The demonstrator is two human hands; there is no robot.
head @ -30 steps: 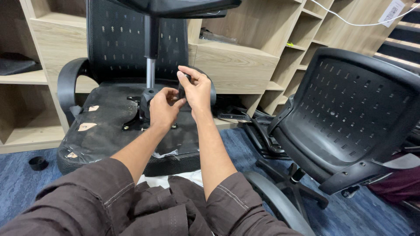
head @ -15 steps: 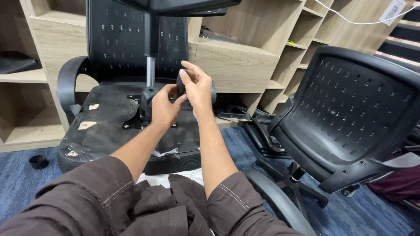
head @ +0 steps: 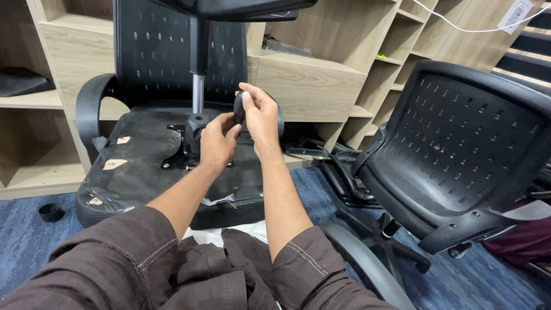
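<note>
Where the hands meet: just left of centre in the frame, above the worn underside of an upturned chair seat (head: 138, 155); both forearms reaching up from brown sleeves (head: 143, 258) at the bottom edge
Right hand (head: 261, 115): uppermost of the two; grip clenched around a black round part (head: 239, 107), thumb on top, fingers wrapped behind
Left hand (head: 217, 142): just below and to the left; fingers curled upward toward the underside of that part; touching or merely near, cannot tell; grip neither clearly released nor clearly closed
Black round part: held in the air, right of the metal column (head: 197, 92); apart from the column and from the black collar (head: 194, 129) at its foot; kind of part too hidden to name
Changed over the last second: hardly any travel in either hand; right hand rolled slightly, so more of the dark face now showing at its left edge; left fingers drawn lower, off the top of the part
Meaning, as a judgement: handling still in the air; part not seated on anything
Around: second black chair (head: 459, 143) tilted at right; wooden shelves (head: 310, 74) across the top; small black ring (head: 51, 212) on the blue carpet (head: 23, 241) at lower left
</note>
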